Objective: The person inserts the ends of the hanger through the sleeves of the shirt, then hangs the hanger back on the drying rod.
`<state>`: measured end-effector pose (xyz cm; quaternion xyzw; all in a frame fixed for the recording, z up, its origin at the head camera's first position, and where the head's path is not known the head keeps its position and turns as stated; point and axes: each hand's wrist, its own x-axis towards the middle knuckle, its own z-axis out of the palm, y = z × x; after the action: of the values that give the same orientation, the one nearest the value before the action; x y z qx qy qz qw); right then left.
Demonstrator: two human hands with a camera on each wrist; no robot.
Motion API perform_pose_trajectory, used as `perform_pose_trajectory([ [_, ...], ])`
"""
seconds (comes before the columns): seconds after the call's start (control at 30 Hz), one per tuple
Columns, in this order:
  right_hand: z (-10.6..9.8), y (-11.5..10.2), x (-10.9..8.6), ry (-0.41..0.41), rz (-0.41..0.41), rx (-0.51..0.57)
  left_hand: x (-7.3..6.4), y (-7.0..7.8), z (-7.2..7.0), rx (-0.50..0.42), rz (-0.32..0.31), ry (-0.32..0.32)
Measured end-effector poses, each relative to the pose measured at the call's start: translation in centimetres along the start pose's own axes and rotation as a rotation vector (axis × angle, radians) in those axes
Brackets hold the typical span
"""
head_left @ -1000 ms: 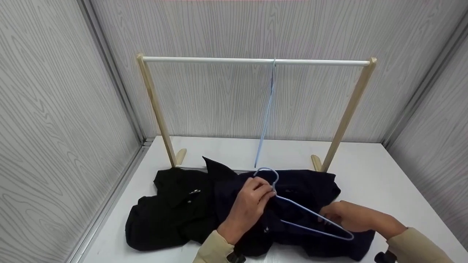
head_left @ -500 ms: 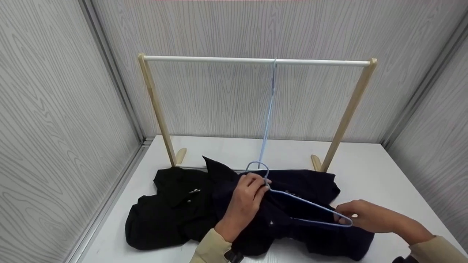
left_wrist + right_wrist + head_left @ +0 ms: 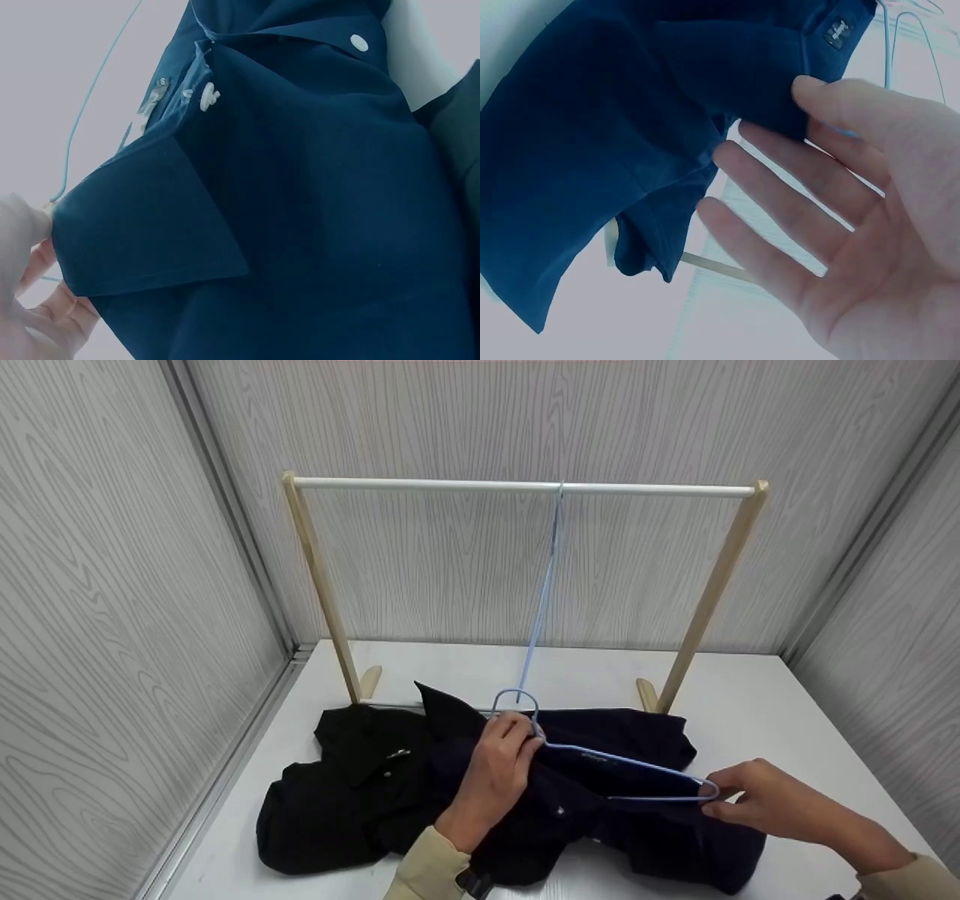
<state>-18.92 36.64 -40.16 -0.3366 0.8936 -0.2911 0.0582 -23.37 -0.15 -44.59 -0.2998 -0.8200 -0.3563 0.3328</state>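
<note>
A navy button shirt point(image 3: 675, 844) lies on the table, its neck opening raised. My left hand point(image 3: 491, 772) grips a light-blue hanger point(image 3: 630, 762) just below its hook, together with the shirt's collar point(image 3: 150, 225). One arm of the hanger slants right over the opening; the other is hidden in the cloth. At that arm's rounded end is my right hand point(image 3: 765, 802). In the right wrist view its thumb and index finger pinch the edge of the navy cloth, while the other fingers are spread. A small dark label point(image 3: 838, 34) shows inside the neck.
A black garment point(image 3: 330, 810) lies to the left, partly under the navy shirt. Behind stands a wooden rack with a white bar point(image 3: 420, 484). A second blue hanger point(image 3: 537, 622) hangs from the bar. Patterned panels point(image 3: 105, 607) wall the white table point(image 3: 810, 720) in.
The left hand and the hanger's hook have shifted left, and the hanger's right arm has tipped up. The right hand has moved right, from beneath the hanger arm to its end.
</note>
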Motion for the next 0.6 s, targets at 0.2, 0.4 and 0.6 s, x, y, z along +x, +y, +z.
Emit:
perform_pose_trajectory([
  [0.2,0.2,-0.3,0.2,0.095,0.022,-0.058,0.0,-0.1,-0.5,0.095,0.009,-0.057],
  [0.4,0.4,-0.6,0.3,0.155,0.044,-0.063,0.0,-0.4,-0.9,0.16,0.064,-0.107],
  [0.6,1.0,-0.9,0.7,0.266,0.064,-0.104,0.0,-0.6,-1.2,0.165,0.103,-0.116],
])
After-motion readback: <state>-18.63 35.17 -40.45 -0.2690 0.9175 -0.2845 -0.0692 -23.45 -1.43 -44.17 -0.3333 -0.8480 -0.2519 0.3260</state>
